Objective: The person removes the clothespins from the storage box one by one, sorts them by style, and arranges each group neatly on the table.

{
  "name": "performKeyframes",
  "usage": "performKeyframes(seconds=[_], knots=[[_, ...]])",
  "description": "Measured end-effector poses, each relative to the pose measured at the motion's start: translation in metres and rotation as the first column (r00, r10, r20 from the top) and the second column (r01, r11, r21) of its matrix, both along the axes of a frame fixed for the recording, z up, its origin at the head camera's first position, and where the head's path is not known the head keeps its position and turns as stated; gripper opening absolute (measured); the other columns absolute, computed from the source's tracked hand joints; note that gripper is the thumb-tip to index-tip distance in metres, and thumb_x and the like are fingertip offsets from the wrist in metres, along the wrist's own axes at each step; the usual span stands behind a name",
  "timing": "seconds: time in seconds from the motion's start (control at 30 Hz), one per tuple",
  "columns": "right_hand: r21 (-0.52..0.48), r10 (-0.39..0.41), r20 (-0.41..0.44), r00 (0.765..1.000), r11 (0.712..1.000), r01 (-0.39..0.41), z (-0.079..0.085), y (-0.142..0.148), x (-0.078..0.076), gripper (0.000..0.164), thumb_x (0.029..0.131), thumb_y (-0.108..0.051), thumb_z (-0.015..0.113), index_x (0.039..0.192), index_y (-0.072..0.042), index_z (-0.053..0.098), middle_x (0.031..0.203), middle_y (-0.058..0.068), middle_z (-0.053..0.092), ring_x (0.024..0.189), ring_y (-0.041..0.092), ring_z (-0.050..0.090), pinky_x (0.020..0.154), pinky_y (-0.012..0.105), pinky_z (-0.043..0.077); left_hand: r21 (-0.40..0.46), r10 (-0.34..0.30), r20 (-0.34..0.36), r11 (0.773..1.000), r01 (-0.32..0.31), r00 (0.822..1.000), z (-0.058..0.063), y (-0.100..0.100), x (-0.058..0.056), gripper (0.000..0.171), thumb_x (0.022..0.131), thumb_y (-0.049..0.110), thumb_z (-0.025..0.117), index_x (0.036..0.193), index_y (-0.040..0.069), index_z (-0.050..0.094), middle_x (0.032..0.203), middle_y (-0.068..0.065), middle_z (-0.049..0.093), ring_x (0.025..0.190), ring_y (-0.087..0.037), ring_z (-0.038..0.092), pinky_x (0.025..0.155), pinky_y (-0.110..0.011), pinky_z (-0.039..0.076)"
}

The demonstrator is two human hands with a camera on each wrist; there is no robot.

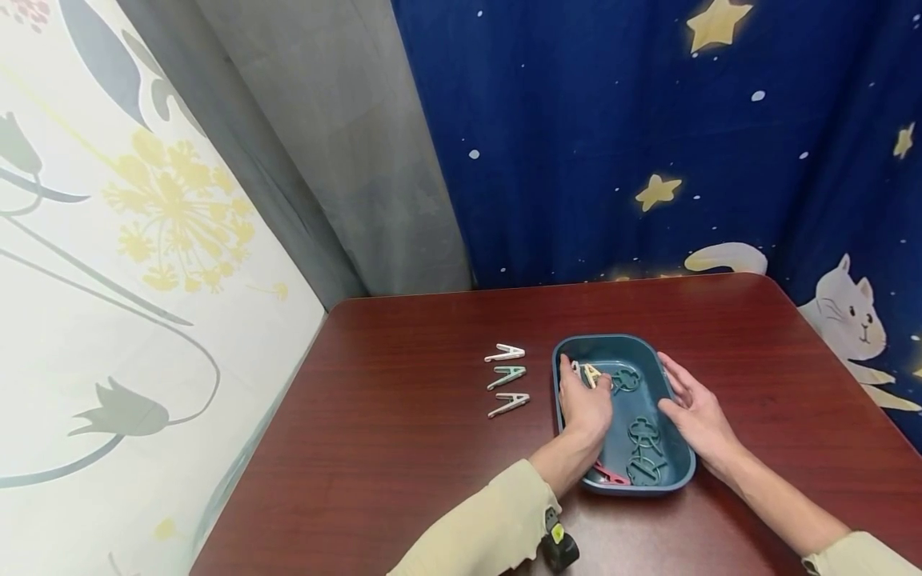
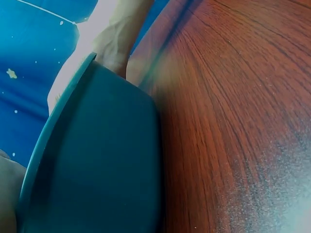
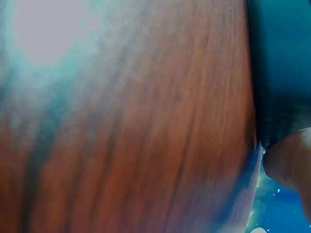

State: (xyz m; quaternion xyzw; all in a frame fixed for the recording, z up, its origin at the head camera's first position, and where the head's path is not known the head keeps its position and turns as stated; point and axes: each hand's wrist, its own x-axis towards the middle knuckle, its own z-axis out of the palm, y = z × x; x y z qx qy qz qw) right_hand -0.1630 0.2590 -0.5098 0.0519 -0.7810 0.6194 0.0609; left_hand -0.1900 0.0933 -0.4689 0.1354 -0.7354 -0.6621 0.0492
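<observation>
A blue-grey plastic bin (image 1: 615,432) stands on the table. My left hand (image 1: 585,408) reaches into its left side, thumb and fingers around a cream clothespin (image 1: 592,374); whether they pinch it is hidden. A white clothespin (image 1: 575,366) shows beside these fingers. Against the bin's right side rests my right hand (image 1: 702,420), fingers extended along the outer wall and thumb at the rim. Inside lie several dark green clip-like pieces (image 1: 643,433) and a red clothespin (image 1: 611,474). Left of the bin, a white clothespin (image 1: 505,353), a green clothespin (image 1: 507,376) and another pale clothespin (image 1: 508,404) form a column.
The reddish-brown wooden table (image 1: 389,448) extends around the bin, its far edge meeting a blue star-patterned curtain (image 1: 576,160) and a grey curtain (image 1: 346,160). A flower-printed white wall (image 1: 144,320) borders the left. The left wrist view shows the bin's outer wall (image 2: 107,155).
</observation>
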Motion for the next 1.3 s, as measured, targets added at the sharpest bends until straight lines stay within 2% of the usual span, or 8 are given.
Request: performKeyframes(seconds=[0.17, 0.37, 0.53, 0.63, 0.83, 1.1, 1.3], knots=[[-0.019, 0.010, 0.008, 1.000, 1.000, -0.010, 0.001, 0.000, 0.000, 0.072, 0.104, 0.006, 0.053, 0.168, -0.004, 0.023, 0.163, 0.033, 0.032, 0.126, -0.007, 0.052, 0.089, 0.010, 0.049, -0.035, -0.006, 0.058, 0.999, 0.008, 0.998, 0.000, -0.001, -0.004, 0.075, 0.092, -0.003, 0.076, 0.160, 0.004, 0.043, 0.155, -0.018, 0.053, 0.144, -0.034, 0.049, 0.116, -0.048, 0.040], [-0.039, 0.013, 0.005, 1.000, 0.999, -0.013, 0.001, 0.000, 0.000, 0.072, 0.103, 0.007, 0.053, 0.168, -0.004, 0.023, 0.163, 0.033, 0.031, 0.122, -0.013, 0.051, 0.089, 0.009, 0.048, -0.075, -0.038, 0.046, 0.996, 0.042, 0.998, -0.001, -0.001, -0.008, 0.064, 0.090, -0.011, 0.070, 0.151, 0.002, 0.055, 0.146, -0.015, 0.061, 0.136, -0.033, 0.056, 0.112, -0.047, 0.045], [-0.045, 0.012, 0.004, 1.000, 0.999, -0.011, 0.001, -0.001, 0.000, 0.073, 0.103, 0.007, 0.053, 0.168, -0.004, 0.024, 0.162, 0.034, 0.032, 0.120, -0.015, 0.051, 0.089, 0.009, 0.048, -0.176, -0.066, 0.005, 0.982, 0.066, 0.998, -0.006, 0.000, -0.013, 0.062, 0.082, -0.016, 0.068, 0.142, 0.002, 0.063, 0.134, -0.010, 0.070, 0.125, -0.027, 0.064, 0.106, -0.041, 0.049], [-0.045, 0.012, 0.007, 1.000, 0.999, -0.012, 0.002, -0.001, -0.001, 0.073, 0.103, 0.007, 0.053, 0.168, -0.004, 0.024, 0.162, 0.034, 0.032, 0.119, -0.015, 0.052, 0.089, 0.009, 0.048, -0.252, -0.087, -0.012, 0.964, 0.081, 0.996, -0.010, 0.001, -0.013, 0.061, 0.078, -0.016, 0.069, 0.135, 0.003, 0.068, 0.126, -0.006, 0.075, 0.118, -0.023, 0.067, 0.102, -0.037, 0.051], [-0.035, 0.008, 0.008, 1.000, 0.999, -0.008, 0.004, -0.001, -0.001, 0.073, 0.103, 0.007, 0.053, 0.168, -0.004, 0.024, 0.162, 0.033, 0.031, 0.119, -0.014, 0.052, 0.089, 0.009, 0.048, -0.350, -0.137, 0.009, 0.927, 0.132, 0.991, -0.008, 0.003, -0.012, 0.061, 0.073, -0.017, 0.072, 0.127, 0.011, 0.075, 0.117, 0.004, 0.079, 0.113, -0.016, 0.068, 0.095, -0.031, 0.051], [0.007, -0.007, 0.022, 1.000, 1.000, 0.007, 0.001, 0.002, 0.001, 0.073, 0.104, 0.004, 0.054, 0.169, -0.008, 0.023, 0.163, 0.031, 0.033, 0.129, -0.001, 0.054, 0.089, 0.008, 0.047, -0.497, -0.233, -0.045, 0.849, 0.181, 0.971, -0.016, 0.003, -0.008, 0.053, 0.080, -0.006, 0.080, 0.129, 0.012, 0.074, 0.121, 0.006, 0.077, 0.112, -0.017, 0.068, 0.094, -0.036, 0.053], [-0.013, 0.002, 0.011, 1.000, 1.000, -0.002, 0.000, 0.002, 0.003, 0.073, 0.104, 0.006, 0.053, 0.169, -0.005, 0.022, 0.163, 0.033, 0.032, 0.126, -0.007, 0.052, 0.089, 0.008, 0.047, -0.545, -0.244, -0.026, 0.816, 0.191, 0.969, -0.014, 0.004, -0.007, 0.049, 0.079, 0.002, 0.087, 0.125, 0.015, 0.076, 0.115, 0.005, 0.078, 0.107, -0.017, 0.069, 0.093, -0.035, 0.053]])
